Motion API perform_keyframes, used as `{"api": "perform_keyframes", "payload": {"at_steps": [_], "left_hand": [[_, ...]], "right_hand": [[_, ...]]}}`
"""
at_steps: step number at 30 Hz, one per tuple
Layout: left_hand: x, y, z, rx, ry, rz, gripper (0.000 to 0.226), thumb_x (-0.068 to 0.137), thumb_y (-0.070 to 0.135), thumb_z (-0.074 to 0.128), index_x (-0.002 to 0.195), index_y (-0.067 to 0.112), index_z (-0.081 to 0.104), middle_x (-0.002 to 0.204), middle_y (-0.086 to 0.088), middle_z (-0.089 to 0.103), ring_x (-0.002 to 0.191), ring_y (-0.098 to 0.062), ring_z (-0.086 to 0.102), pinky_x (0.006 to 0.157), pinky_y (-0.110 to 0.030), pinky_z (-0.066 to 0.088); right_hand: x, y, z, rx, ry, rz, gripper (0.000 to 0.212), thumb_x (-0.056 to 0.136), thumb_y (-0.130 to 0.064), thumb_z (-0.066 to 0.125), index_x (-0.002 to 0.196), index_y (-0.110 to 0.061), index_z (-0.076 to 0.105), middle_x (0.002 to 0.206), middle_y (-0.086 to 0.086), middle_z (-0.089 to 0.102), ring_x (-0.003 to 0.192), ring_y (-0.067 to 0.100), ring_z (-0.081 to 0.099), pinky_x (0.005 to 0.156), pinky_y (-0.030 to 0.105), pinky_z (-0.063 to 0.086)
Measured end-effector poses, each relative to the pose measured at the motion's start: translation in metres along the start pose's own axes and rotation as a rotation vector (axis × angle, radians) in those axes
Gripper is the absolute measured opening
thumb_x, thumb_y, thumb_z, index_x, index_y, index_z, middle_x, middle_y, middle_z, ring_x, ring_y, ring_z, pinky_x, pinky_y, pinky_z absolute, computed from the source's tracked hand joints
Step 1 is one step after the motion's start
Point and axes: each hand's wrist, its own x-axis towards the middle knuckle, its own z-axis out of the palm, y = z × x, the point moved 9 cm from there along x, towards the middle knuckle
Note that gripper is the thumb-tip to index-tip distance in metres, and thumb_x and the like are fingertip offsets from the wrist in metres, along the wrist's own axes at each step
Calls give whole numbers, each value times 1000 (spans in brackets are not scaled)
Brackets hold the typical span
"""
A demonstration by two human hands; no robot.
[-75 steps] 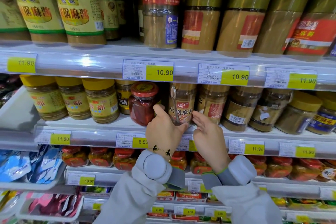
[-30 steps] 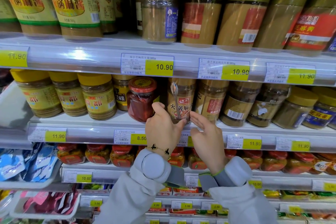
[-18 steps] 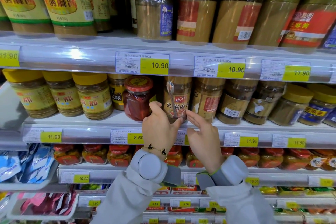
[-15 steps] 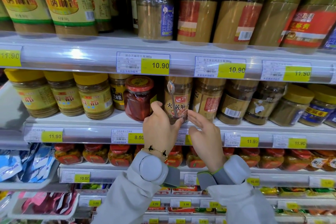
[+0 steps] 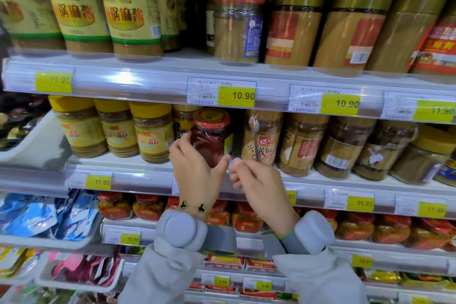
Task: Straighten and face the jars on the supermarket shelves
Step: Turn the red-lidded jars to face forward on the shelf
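So the red-lidded chili jar point(image 5: 209, 137), sat on the middle shelf point(image 5: 118, 161) between the yellow-lidded jars and the sesame paste jar point(image 5: 262, 140), is gripped by the left hand point(image 5: 197, 170), probably for turning label-out, while the right hand point(image 5: 259, 185) is kept loosely curled, holding nothing.

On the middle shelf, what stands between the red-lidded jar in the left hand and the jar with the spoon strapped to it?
Nothing: the head view shows only a dark empty gap between the red-lidded jar, gripped by the left hand, and the spoon jar.
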Motion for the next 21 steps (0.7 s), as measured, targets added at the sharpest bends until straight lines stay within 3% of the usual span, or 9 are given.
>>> {"api": "perform_keyframes", "payload": {"at_steps": [5, 9, 13, 21], "left_hand": [[12, -7, 10, 19, -63, -41, 98, 66, 36, 80, 137, -4, 25, 129, -21, 44, 120, -37, 44, 92, -46, 39], [17, -10, 10, 48, -24, -64, 100, 63, 46, 78, 135, -4, 30, 118, -21, 50, 114, -36, 47, 88, -43, 40], [15, -18, 6, 62, 45, -124, 85, 57, 55, 77, 117, 2, 47, 100, -14, 57, 101, -33, 54, 79, -41, 42], [15, -25, 4, -59, 70, -187, 86, 48, 60, 77, 116, 16, 50, 107, -1, 60, 104, -22, 56, 83, -36, 47]], "right_hand": [[11, 15, 12, 4, -13, 116, 31, 84, -40, 39, 76, -20, 61, 70, 3, 63, 67, 16, 59, 71, 48, 51], [13, 16, 20, -12, 1, 123, 33, 90, -33, 40, 74, -12, 59, 68, 9, 61, 66, 22, 56, 70, 51, 49], [15, 20, 24, -2, 9, 165, 32, 91, -26, 41, 77, -5, 59, 71, 15, 63, 71, 28, 58, 72, 53, 49], [15, 18, 18, 62, 108, 210, 32, 94, -28, 40, 72, -22, 62, 81, 6, 69, 80, 24, 62, 80, 51, 50]]}}
